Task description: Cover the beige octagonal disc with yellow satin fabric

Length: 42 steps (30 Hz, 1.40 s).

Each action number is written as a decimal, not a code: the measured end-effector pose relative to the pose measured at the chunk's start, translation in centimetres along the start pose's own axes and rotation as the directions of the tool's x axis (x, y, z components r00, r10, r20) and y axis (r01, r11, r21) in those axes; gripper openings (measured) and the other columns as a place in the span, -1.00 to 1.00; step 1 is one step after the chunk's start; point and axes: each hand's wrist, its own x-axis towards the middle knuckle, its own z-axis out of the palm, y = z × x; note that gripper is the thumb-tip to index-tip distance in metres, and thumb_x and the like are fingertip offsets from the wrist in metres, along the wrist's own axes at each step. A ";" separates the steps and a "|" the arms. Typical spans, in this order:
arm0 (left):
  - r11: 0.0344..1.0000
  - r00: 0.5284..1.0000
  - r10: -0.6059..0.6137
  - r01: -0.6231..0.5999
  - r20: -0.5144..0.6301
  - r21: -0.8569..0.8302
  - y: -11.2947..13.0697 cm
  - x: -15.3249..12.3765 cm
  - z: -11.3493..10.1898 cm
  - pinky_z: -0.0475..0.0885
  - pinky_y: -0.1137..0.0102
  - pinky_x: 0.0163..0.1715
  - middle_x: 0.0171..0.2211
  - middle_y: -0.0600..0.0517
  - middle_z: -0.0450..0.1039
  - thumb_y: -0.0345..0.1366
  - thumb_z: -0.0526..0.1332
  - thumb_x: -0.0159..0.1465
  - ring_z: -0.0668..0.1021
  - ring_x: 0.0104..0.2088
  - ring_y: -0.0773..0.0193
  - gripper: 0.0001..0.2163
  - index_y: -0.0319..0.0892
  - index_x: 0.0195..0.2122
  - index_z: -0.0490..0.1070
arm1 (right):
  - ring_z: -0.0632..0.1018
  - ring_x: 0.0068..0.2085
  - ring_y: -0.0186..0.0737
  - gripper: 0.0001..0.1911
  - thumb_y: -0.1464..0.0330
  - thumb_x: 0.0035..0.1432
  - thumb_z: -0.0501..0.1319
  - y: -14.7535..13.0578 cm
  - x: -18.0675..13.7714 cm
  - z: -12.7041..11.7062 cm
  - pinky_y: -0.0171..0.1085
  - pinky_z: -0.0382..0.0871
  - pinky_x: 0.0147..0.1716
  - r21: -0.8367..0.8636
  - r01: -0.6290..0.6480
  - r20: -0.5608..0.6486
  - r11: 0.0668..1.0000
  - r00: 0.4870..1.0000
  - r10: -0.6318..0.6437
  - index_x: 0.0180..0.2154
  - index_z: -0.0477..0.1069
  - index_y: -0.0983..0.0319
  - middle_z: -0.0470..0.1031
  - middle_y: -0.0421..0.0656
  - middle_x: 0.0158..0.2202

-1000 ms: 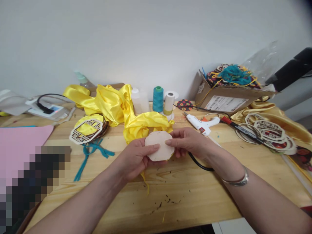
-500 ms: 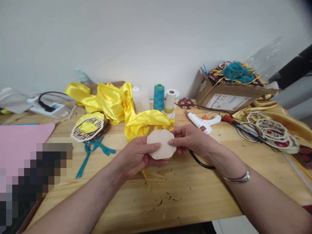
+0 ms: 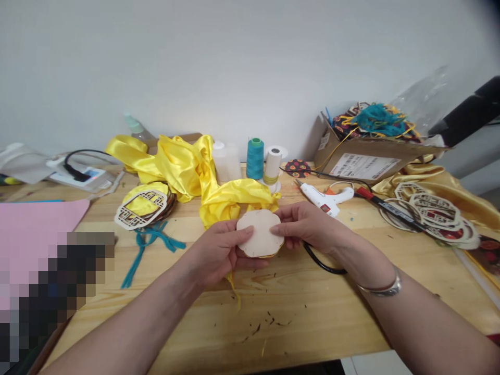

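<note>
Both hands hold a pale scalloped wooden disc just above the wooden table. My left hand grips its left edge with the thumb lying on top. My right hand pinches the right edge, thumb on the face. A thin yellow layer shows under the disc's lower rim, and a yellow thread hangs below it. Crumpled yellow satin cloth lies right behind the disc.
A white glue gun with a black cord lies right of my hands. Behind stand a teal thread spool, a white spool and a cardboard box. Lattice cut-outs and teal ribbon lie left; more cut-outs right. Pink sheet far left.
The disc and both hands have shifted very slightly right and down. The grip is unchanged.
</note>
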 end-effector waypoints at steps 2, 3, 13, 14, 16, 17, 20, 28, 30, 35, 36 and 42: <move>1.000 1.000 0.004 -0.004 -0.008 0.001 0.0 0.0 0.0 0.58 0.22 -0.37 -0.29 -0.18 0.59 -0.46 0.13 0.24 0.61 -0.32 0.15 -0.78 -0.32 -0.09 0.44 | 0.37 -0.61 -0.51 -0.77 0.33 -0.06 0.31 0.1 0.0 -0.1 -0.48 0.18 -0.67 0.003 -0.004 0.004 1.000 1.000 0.004 -0.35 0.47 0.34 0.45 -0.21 -0.51; 1.000 1.000 0.006 -0.005 -0.011 0.002 0.0 0.1 0.0 0.58 0.22 -0.37 -0.29 -0.18 0.59 -0.46 0.14 0.24 0.61 -0.31 0.15 -0.78 -0.33 -0.09 0.44 | 0.37 -0.61 -0.51 -0.77 0.33 -0.06 0.31 0.1 0.0 -0.1 -0.49 0.17 -0.67 0.001 -0.005 0.007 1.000 1.000 0.005 -0.34 0.48 0.34 0.44 -0.22 -0.51; 1.000 1.000 0.009 -0.010 0.029 0.020 0.1 0.0 0.1 0.57 0.21 -0.37 -0.24 -0.17 0.57 -0.45 0.17 0.22 0.60 -0.28 0.12 -0.75 -0.28 -0.07 0.43 | 0.38 -0.62 -0.51 -0.76 0.33 -0.05 0.32 0.3 0.0 -0.3 -0.51 0.17 -0.68 0.006 -0.005 0.020 1.000 1.000 0.005 -0.31 0.49 0.33 0.43 -0.24 -0.54; 1.000 1.000 0.009 -0.010 0.028 0.021 0.1 0.0 0.1 0.57 0.21 -0.38 -0.24 -0.17 0.57 -0.44 0.17 0.21 0.60 -0.28 0.11 -0.75 -0.27 -0.07 0.43 | 0.38 -0.62 -0.51 -0.76 0.33 -0.06 0.32 0.3 0.1 -0.3 -0.51 0.17 -0.68 0.014 -0.001 0.022 1.000 1.000 0.001 -0.31 0.48 0.33 0.43 -0.24 -0.54; 1.000 1.000 0.019 -0.019 0.024 0.020 0.1 0.0 0.2 0.57 0.22 -0.40 -0.24 -0.16 0.57 -0.44 0.18 0.21 0.60 -0.29 0.11 -0.73 -0.25 -0.05 0.42 | 0.38 -0.61 -0.50 -0.77 0.33 -0.06 0.33 0.4 0.1 -0.3 -0.50 0.18 -0.66 0.025 0.012 0.023 1.000 1.000 -0.013 -0.32 0.48 0.32 0.44 -0.24 -0.54; 0.999 0.999 0.028 -0.029 0.025 0.015 0.1 0.0 0.2 0.56 0.22 -0.41 -0.23 -0.16 0.57 -0.43 0.19 0.20 0.60 -0.29 0.11 -0.72 -0.23 -0.04 0.41 | 0.38 -0.60 -0.50 -0.77 0.33 -0.06 0.33 0.4 0.1 -0.3 -0.49 0.19 -0.65 0.031 0.022 0.024 0.999 0.999 -0.023 -0.32 0.48 0.32 0.44 -0.24 -0.53; 0.997 0.997 0.073 -0.072 0.039 -0.009 -0.1 0.1 0.1 0.54 0.24 -0.40 -0.23 -0.16 0.57 -0.44 0.22 0.17 0.60 -0.31 0.11 -0.69 -0.23 -0.04 0.41 | 0.37 -0.58 -0.50 -0.76 0.33 -0.05 0.33 0.4 0.1 -0.3 -0.49 0.19 -0.62 0.059 0.062 0.025 0.996 0.998 -0.063 -0.30 0.49 0.32 0.44 -0.23 -0.51; 0.975 0.984 0.175 -0.167 0.040 -0.147 0.3 -0.1 0.1 0.43 0.44 -0.45 -0.33 -0.09 0.57 -0.32 0.37 -0.02 0.55 -0.41 0.24 -0.69 -0.30 -0.22 0.47 | 0.34 -0.48 -0.46 -0.79 0.35 0.01 0.31 0.0 -0.4 0.2 -0.47 0.17 -0.53 0.096 0.254 0.163 0.962 0.950 -0.267 -0.28 0.52 0.32 0.42 -0.23 -0.46; 0.956 0.983 0.161 -0.133 0.088 -0.263 0.6 -0.3 0.1 0.44 0.35 -0.34 -0.25 -0.14 0.55 -0.09 0.31 0.03 0.56 -0.30 0.13 -0.58 -0.31 -0.18 0.46 | 0.36 -0.45 -0.43 -0.81 0.36 0.03 0.30 -0.3 -0.9 0.4 -0.44 0.21 -0.46 0.098 0.267 0.219 0.959 0.934 -0.283 -0.27 0.52 0.31 0.42 -0.22 -0.45; 0.921 0.983 0.005 0.068 0.186 -0.384 0.4 0.1 0.0 0.30 0.19 -0.08 -0.19 -0.28 0.52 0.15 -0.03 0.19 0.52 -0.11 -0.03 -0.36 -0.41 -0.10 0.41 | 0.33 -0.47 -0.40 -0.84 0.37 0.03 0.30 -1.5 -2.7 0.9 -0.40 0.22 -0.45 -0.030 0.323 0.346 0.946 0.891 -0.294 -0.29 0.56 0.27 0.40 -0.24 -0.49; 0.923 0.975 -0.044 0.123 0.218 -0.364 0.2 0.2 0.0 0.32 0.21 -0.11 -0.21 -0.29 0.52 0.15 -0.05 0.20 0.53 -0.16 -0.02 -0.34 -0.43 -0.11 0.42 | 0.31 -0.48 -0.40 -0.85 0.38 0.01 0.31 -1.5 -2.9 0.9 -0.40 0.21 -0.47 -0.042 0.346 0.360 0.937 0.880 -0.309 -0.31 0.57 0.26 0.39 -0.25 -0.51; 0.911 0.935 -0.121 0.238 0.333 -0.337 -0.8 0.1 0.3 0.37 0.31 -0.35 -0.43 -0.23 0.56 0.23 -0.16 0.18 0.57 -0.44 0.11 -0.23 -0.48 -0.19 0.47 | 0.31 -0.49 -0.42 -0.83 0.39 0.06 0.26 -0.8 -1.9 0.6 -0.41 0.18 -0.49 -0.096 0.245 0.288 0.965 0.935 -0.209 -0.25 0.53 0.27 0.40 -0.25 -0.48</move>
